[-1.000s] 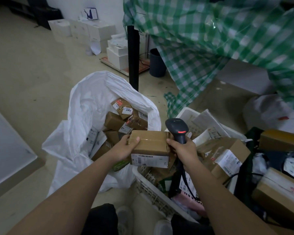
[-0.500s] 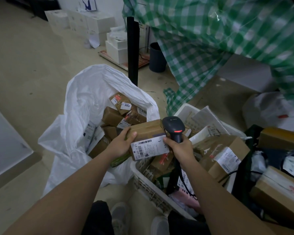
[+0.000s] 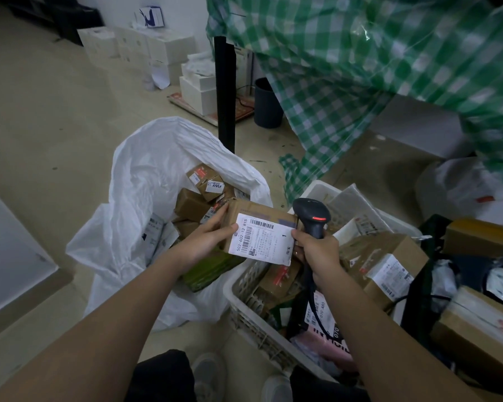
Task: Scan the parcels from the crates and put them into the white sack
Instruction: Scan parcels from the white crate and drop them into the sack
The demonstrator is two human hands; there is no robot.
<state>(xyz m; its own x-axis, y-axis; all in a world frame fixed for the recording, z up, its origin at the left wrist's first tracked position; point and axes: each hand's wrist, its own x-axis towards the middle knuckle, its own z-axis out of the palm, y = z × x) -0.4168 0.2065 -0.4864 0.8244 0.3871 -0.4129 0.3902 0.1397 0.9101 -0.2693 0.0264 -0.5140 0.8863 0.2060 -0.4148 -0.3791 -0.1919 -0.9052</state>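
Beige floor (image 3: 55, 111) under a green checked cloth (image 3: 360, 68), your left hand (image 3: 204, 242) grips the parcel (image 3: 262, 227) label-up between sack (image 3: 145, 184) and crate (image 3: 244, 303), your right hand (image 3: 317, 250) clamps the scanner (image 3: 312, 216), thumb touching the label

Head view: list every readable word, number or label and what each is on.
"502-602-12 815" and "1": white label on the brown parcel held by the left hand.
"070": white-and-pink mailer in the white crate.
Small print on that label and labels on parcels in the white sack: too small or blurred.
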